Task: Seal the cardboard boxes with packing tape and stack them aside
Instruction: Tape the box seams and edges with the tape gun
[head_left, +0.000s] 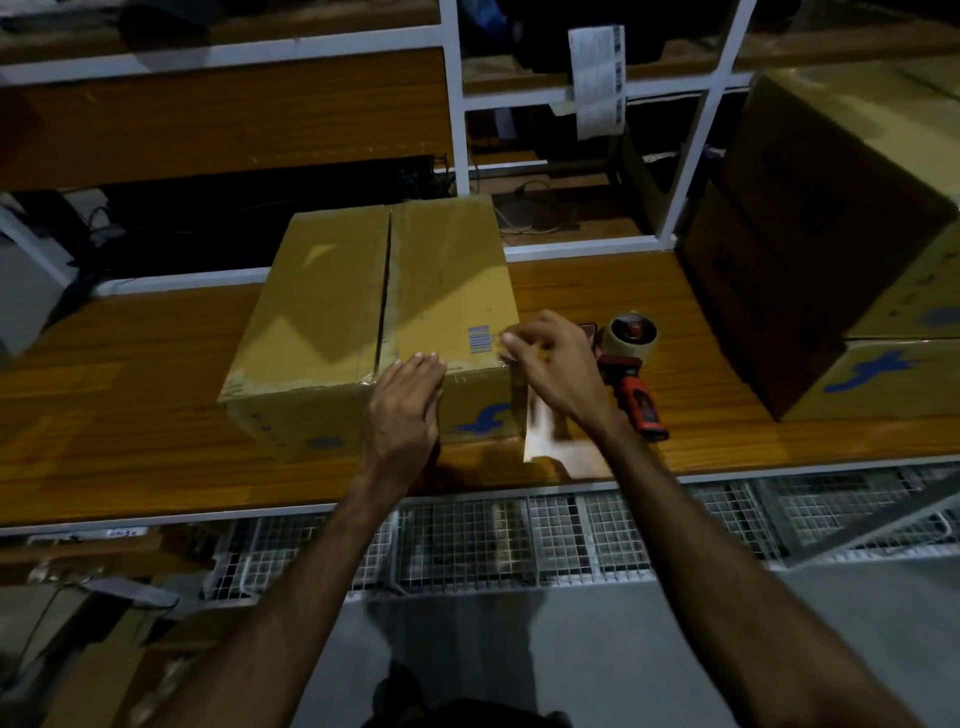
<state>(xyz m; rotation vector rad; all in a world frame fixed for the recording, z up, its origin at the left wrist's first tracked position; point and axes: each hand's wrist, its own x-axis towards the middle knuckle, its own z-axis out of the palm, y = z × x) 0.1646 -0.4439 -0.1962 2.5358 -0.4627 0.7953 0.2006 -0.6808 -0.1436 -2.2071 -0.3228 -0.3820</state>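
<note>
Box in hand: a cardboard box sits near the middle of the table, its two top flaps folded shut, with a dark seam running front to back between them.
Seam: looks mostly untaped along the top; a glossy patch at the near end of the seam, by the front edge, may be tape, but it is too faint to be sure.
Loose strip: a pale, shiny strip hangs down past the box's near right corner; it reads as a length of packing tape, blurred.
Left hand: fingers straight and together, laid flat over the front top edge of the box, pressing rather than gripping.
Right hand: fingers curled at the box's near right corner, apparently pinching the upper end of the strip; blur keeps the contact from being plain.
Tape dispenser: lies on the table just right of the right hand, red handle toward the person, not held.
Stacked boxes: two larger cartons piled at the table's right end, well apart from the one being worked.
Progress: by my reading, some boxes are already set aside; this one is closed and being taped, and stacking it remains.
</note>
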